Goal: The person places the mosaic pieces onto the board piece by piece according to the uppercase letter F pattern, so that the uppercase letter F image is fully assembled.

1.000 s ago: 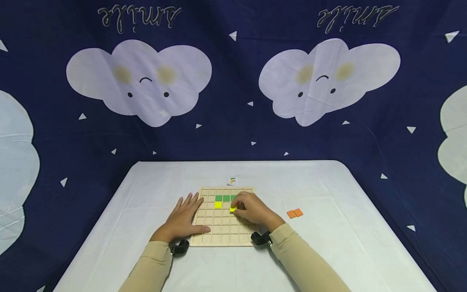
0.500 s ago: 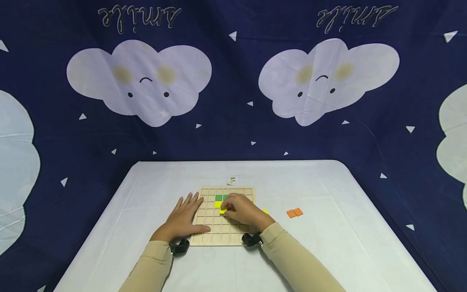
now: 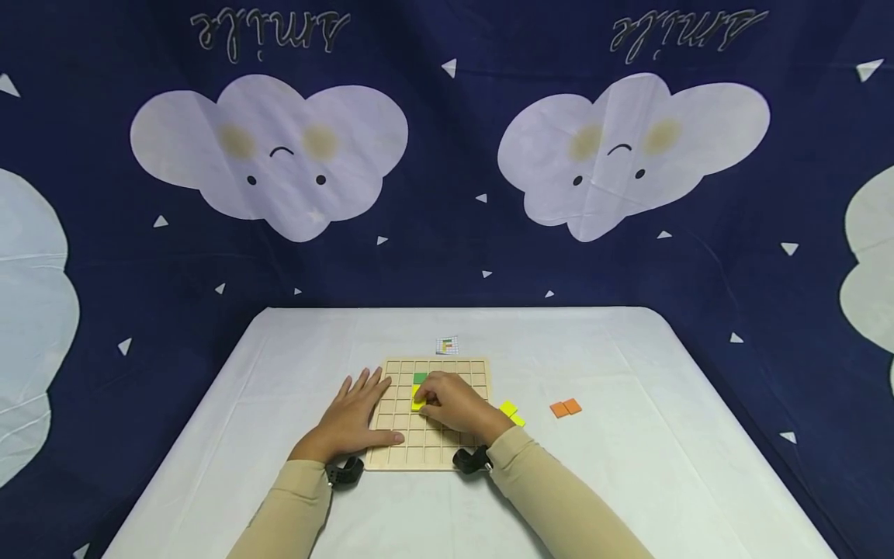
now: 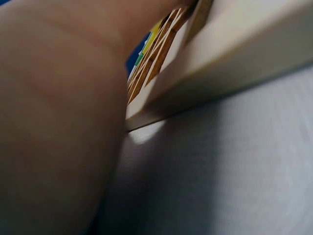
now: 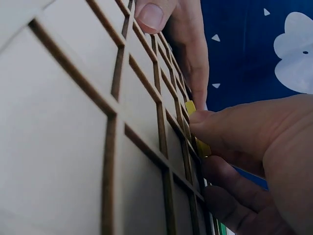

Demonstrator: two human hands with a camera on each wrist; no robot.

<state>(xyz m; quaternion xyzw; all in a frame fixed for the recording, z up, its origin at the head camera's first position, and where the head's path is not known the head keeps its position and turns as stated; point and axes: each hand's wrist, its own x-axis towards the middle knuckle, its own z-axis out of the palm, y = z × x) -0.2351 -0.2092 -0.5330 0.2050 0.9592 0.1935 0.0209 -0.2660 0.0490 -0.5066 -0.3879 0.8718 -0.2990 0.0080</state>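
Note:
A wooden grid board (image 3: 391, 460) lies on the table in the head view. My left hand (image 3: 349, 419) rests along its left side, fingers straight and thumb over the front-left cells. My right hand (image 3: 457, 404) pinches a yellow square tile (image 5: 203, 148) between thumb and fingers, low over the board's cells. In the head view that tile is just in front of another yellow tile (image 3: 416, 389), which is partly covered by my fingers. One green tile (image 3: 420, 378) shows in the row behind; my right hand hides the cells to its right. Whether the pinched tile is seated cannot be told.
Two loose yellow tiles (image 3: 508, 407) lie right of the board, beside my right wrist. Farther right are two orange tiles (image 3: 565, 407). A small card with a coloured grid pattern (image 3: 447, 345) lies behind the board. A dark blue cloth with clouds hangs behind the table.
My right hand has moved left across the board with the yellow tile, to the column of the other yellow tile. The loose yellow tiles have come into view. My left hand has stayed put.

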